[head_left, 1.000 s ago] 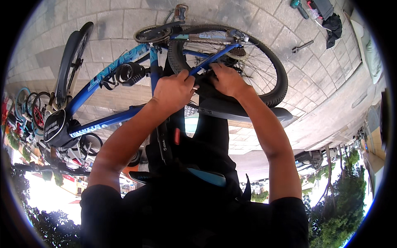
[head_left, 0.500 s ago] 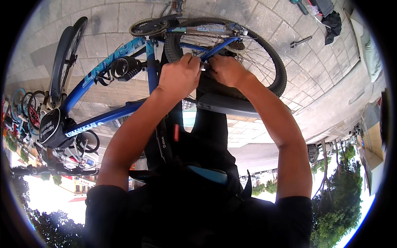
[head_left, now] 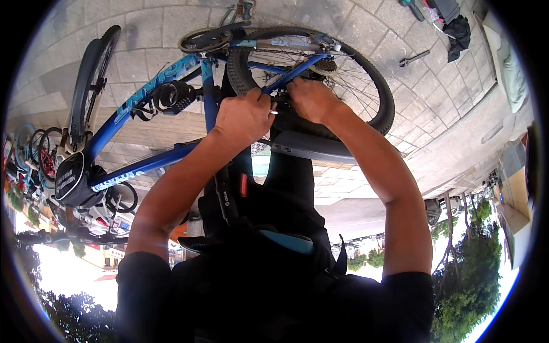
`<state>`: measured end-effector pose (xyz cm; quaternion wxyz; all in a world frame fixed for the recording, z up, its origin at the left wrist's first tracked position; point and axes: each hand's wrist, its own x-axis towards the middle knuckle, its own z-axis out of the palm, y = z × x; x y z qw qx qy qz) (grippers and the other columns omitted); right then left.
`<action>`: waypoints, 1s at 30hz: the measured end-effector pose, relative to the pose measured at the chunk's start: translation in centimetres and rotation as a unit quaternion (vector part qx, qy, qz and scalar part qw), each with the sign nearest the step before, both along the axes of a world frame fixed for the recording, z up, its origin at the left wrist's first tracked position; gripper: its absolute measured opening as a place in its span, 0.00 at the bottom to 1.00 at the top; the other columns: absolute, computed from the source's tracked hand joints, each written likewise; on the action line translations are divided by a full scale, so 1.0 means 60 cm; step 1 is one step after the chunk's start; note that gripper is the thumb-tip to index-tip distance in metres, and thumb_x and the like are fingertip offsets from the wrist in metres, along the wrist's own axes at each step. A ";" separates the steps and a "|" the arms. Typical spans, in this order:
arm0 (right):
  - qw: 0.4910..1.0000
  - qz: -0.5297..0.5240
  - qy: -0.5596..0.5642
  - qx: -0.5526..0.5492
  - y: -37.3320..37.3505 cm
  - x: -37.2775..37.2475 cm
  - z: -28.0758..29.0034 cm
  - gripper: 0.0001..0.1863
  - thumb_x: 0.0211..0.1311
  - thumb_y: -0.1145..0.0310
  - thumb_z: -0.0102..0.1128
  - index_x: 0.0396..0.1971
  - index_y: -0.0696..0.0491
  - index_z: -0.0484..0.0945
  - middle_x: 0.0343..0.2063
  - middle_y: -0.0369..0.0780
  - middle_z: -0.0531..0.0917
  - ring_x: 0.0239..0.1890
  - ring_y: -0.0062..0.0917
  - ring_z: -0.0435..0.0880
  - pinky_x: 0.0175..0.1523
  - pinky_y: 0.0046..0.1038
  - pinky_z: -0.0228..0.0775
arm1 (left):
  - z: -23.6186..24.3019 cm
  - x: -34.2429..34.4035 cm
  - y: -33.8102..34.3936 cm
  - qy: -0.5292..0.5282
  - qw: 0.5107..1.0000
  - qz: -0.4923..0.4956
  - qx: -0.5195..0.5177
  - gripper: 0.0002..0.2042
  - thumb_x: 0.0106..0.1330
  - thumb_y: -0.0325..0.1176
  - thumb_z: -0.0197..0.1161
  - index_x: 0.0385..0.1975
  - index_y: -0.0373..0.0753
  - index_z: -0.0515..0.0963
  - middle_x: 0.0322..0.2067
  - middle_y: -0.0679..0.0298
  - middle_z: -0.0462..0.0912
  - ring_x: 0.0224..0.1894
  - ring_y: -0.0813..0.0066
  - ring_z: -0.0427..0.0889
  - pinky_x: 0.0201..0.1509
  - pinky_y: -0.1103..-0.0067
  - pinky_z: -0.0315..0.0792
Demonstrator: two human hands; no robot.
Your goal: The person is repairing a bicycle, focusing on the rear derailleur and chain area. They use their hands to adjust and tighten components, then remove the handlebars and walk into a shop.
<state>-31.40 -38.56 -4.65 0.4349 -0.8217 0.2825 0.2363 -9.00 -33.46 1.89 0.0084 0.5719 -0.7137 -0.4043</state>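
Observation:
A blue bicycle (head_left: 103,137) lies tilted across my legs, its rear wheel (head_left: 374,86) at the top. My left hand (head_left: 243,117) is closed on a small silver piece (head_left: 274,112) beside the rear tyre and blue stay. My right hand (head_left: 311,100), just to its right, has curled fingers at dark fittings (head_left: 280,98) under the stay (head_left: 297,71); what they grip is hidden. A coiled black lock (head_left: 171,97) is mounted on the frame, and a black mudguard (head_left: 309,147) lies below both hands.
On the paved ground (head_left: 412,103) at top right lie a wrench (head_left: 414,57), a green-and-black power tool (head_left: 412,8) and black cloth (head_left: 457,37). A black bag (head_left: 74,180) is strapped to the frame at left. Other bicycles (head_left: 43,154) stand at the far left.
My hands moved up toward the stay, then my left hand dropped slightly in the last half second. Its silver piece shows lower now. The bicycle appears slightly higher in view than a second ago.

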 end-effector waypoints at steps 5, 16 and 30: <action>1.000 -0.010 0.001 0.010 0.007 -0.001 0.001 0.13 0.62 0.69 0.61 0.43 0.60 0.81 0.41 0.49 0.84 0.45 0.44 0.88 0.50 0.41 0.82 | -0.004 -0.007 -0.005 -0.019 0.999 0.019 0.045 0.11 0.67 0.40 0.68 0.28 0.39 0.82 0.29 0.61 0.82 0.26 0.58 0.86 0.28 0.66 0.81; 0.999 -0.035 -0.014 -0.007 0.006 -0.003 0.005 0.14 0.62 0.67 0.63 0.43 0.60 0.81 0.40 0.49 0.84 0.44 0.44 0.88 0.49 0.41 0.82 | -0.008 -0.008 -0.001 -0.010 0.996 0.059 0.064 0.10 0.66 0.40 0.68 0.28 0.39 0.84 0.29 0.60 0.84 0.26 0.55 0.87 0.30 0.65 0.81; 0.999 -0.036 -0.020 -0.015 0.008 -0.007 0.007 0.12 0.62 0.67 0.62 0.41 0.59 0.83 0.41 0.49 0.85 0.44 0.44 0.88 0.49 0.41 0.82 | -0.009 -0.008 0.001 0.008 0.996 0.074 0.041 0.10 0.65 0.40 0.70 0.28 0.41 0.84 0.27 0.61 0.83 0.27 0.55 0.86 0.29 0.65 0.79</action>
